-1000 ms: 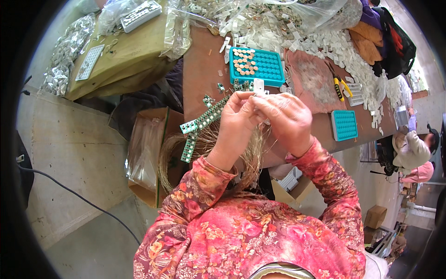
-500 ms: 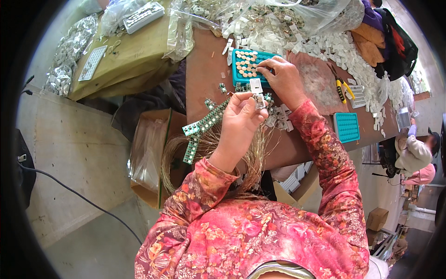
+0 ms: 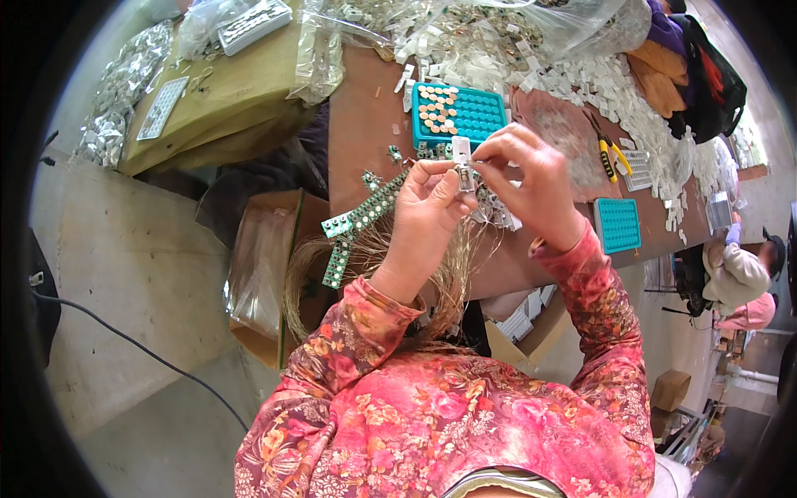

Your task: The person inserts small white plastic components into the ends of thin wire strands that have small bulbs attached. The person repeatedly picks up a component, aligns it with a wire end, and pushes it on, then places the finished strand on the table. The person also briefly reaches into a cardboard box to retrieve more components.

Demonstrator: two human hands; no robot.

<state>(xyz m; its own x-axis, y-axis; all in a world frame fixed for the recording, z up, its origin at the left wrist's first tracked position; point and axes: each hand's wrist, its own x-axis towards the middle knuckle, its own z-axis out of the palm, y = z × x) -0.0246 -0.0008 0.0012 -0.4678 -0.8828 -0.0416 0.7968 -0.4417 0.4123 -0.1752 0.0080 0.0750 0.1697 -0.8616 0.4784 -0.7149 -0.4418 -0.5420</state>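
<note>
My left hand (image 3: pixel 422 224) pinches a small white and clear plastic case (image 3: pixel 460 150) upright between thumb and fingers. From the right, my right hand (image 3: pixel 535 181) has come up to the case, thumb and forefinger pressed together at its side. Whatever lies between those fingertips is too small to make out. Just beyond the hands, a teal tray (image 3: pixel 488 101) holds round, pale copper button-like discs (image 3: pixel 437 116) in its left part. Strips of green circuit boards (image 3: pixel 365 217) lie beside my left wrist, and thin coppery wires (image 3: pixel 448 292) hang below them.
White plastic pieces (image 3: pixel 573 87) are heaped along the table's far side. Yellow-handled pliers (image 3: pixel 610 158) and a second teal tray (image 3: pixel 618 224) lie to the right. An open cardboard box (image 3: pixel 270 278) stands left of the table. Another person (image 3: pixel 735 274) is at far right.
My right hand has left the disc tray and moved back toward me to the small case. My left hand still holds the case in nearly the same place.
</note>
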